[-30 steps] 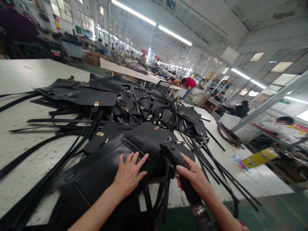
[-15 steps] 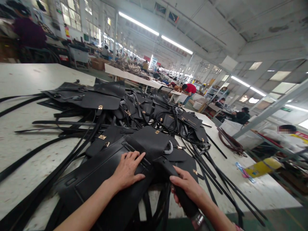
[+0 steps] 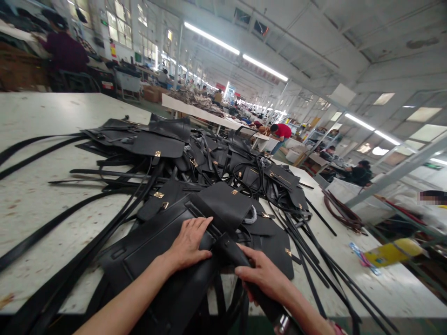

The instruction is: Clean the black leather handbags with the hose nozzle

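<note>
A black leather bag (image 3: 157,246) lies on the table close to me, its zipped panel facing up. My left hand (image 3: 190,244) rests flat on it with the fingers stretched out, near the zipper. In my right hand (image 3: 260,272) is a black gun-shaped hand tool (image 3: 233,253) with a metal fitting at its lower end. Its blunt front end is beside the bag's edge, just right of my left hand; whether it touches the leather I cannot tell. Just beyond lies a black flap (image 3: 223,204) with a gold clasp.
A heap of black bags (image 3: 216,158) with gold clasps covers the middle of the white table (image 3: 42,195). Long black straps (image 3: 328,265) trail off both sides. At the right are a yellow roll (image 3: 394,252) and coiled brown straps (image 3: 340,211). Other people work at distant tables.
My right hand has brought the tool slightly left, nearer my left hand. My left hand stays on the bag. The whole view has shifted a little, so the surroundings sit further right.
</note>
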A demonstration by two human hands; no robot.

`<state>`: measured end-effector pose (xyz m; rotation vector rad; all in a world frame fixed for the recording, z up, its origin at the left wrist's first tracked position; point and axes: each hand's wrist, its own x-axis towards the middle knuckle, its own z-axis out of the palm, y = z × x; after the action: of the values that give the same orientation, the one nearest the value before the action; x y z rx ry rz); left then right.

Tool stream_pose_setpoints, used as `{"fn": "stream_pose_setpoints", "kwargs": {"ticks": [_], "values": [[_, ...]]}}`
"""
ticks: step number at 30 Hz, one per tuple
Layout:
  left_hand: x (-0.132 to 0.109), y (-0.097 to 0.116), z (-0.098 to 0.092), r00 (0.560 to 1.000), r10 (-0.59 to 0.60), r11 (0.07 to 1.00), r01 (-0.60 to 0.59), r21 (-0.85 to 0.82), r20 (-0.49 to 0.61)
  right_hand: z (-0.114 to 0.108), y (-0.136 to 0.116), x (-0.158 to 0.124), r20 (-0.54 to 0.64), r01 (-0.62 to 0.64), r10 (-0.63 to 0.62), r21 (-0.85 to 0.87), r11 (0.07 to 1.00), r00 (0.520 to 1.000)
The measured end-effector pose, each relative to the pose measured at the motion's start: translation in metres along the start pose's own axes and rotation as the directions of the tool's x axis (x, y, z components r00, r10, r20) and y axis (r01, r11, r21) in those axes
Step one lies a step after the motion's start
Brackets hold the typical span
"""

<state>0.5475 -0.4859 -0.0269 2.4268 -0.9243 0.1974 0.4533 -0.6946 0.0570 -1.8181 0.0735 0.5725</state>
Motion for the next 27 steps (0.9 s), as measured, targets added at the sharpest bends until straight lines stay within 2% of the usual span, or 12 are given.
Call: {"fn": "stream_pose_setpoints", "kwargs": {"ticks": [2,5,8,13,17,20,23,27], "values": [[-0.001,-0.001,0.002,1.000,-0.001,1.000,0.000,-0.012,-0.011,0.006,0.000,0.005,-0.031,0.010,-0.010,-0.010,1.000,0.999],[-0.003,-0.005,0.008,0.999,-0.001,0.999,0.000,-0.037,-0.045,0.016,-0.004,0.023,-0.094,0.084,-0.088,-0.053,0.995,0.992],[-0.013,-0.005,0.018,0.991,-0.029,0.999,0.024,-0.040,-0.130,0.022,-0.014,0.046,-0.101,0.117,-0.125,-0.087,0.989,0.987],[-0.036,0.008,0.035,0.947,-0.108,0.979,0.154,0.133,-0.302,0.016,-0.041,0.079,0.009,0.081,-0.081,-0.096,0.992,0.997],[-0.043,0.014,0.039,0.952,-0.084,0.940,0.174,0.295,-0.294,0.005,-0.068,0.102,0.173,0.026,-0.005,-0.117,0.993,0.985],[-0.043,0.013,0.038,0.952,-0.070,0.922,0.175,0.344,-0.297,0.009,-0.083,0.126,0.214,-0.002,0.026,-0.116,0.993,0.977],[-0.043,0.010,0.040,0.946,-0.061,0.913,0.182,0.364,-0.320,0.025,-0.091,0.159,0.172,0.003,0.012,-0.089,0.996,0.985],[-0.045,0.008,0.043,0.939,-0.045,0.903,0.184,0.388,-0.342,0.040,-0.099,0.196,0.044,0.066,-0.065,-0.042,0.997,0.997]]}}
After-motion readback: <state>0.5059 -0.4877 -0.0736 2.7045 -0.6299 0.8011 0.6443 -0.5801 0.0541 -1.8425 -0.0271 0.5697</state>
